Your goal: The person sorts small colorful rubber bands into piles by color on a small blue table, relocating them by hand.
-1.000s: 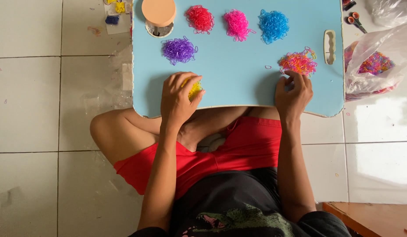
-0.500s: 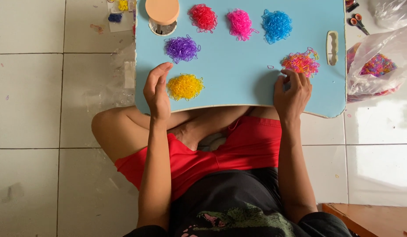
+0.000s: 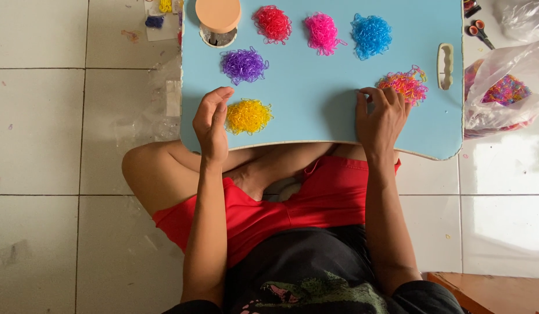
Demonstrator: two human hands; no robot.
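A light blue lap table [image 3: 316, 75] rests over my crossed legs. On it lie small piles of tiny rubber bands: red [image 3: 272, 23], pink [image 3: 322, 31], blue [image 3: 371, 35], purple [image 3: 243, 64], yellow [image 3: 248, 116] and a mixed-colour pile [image 3: 405, 86]. My left hand [image 3: 211, 125] stands on its edge just left of the yellow pile, fingers apart, holding nothing. My right hand [image 3: 378, 119] lies on the table with its fingertips pinched at the left edge of the mixed pile; whether a band is between them is too small to tell.
A peach round lid [image 3: 217, 14] sits over a cup hole at the table's top left. A clear plastic bag [image 3: 502, 87] of mixed bands lies on the tiled floor to the right, scissors [image 3: 480, 30] behind it. Loose bands and paper scraps [image 3: 156, 17] lie at top left.
My left hand lifted off the yellow pile and moved to its left side, uncovering it. My right hand slid slightly left along the mixed pile's edge.
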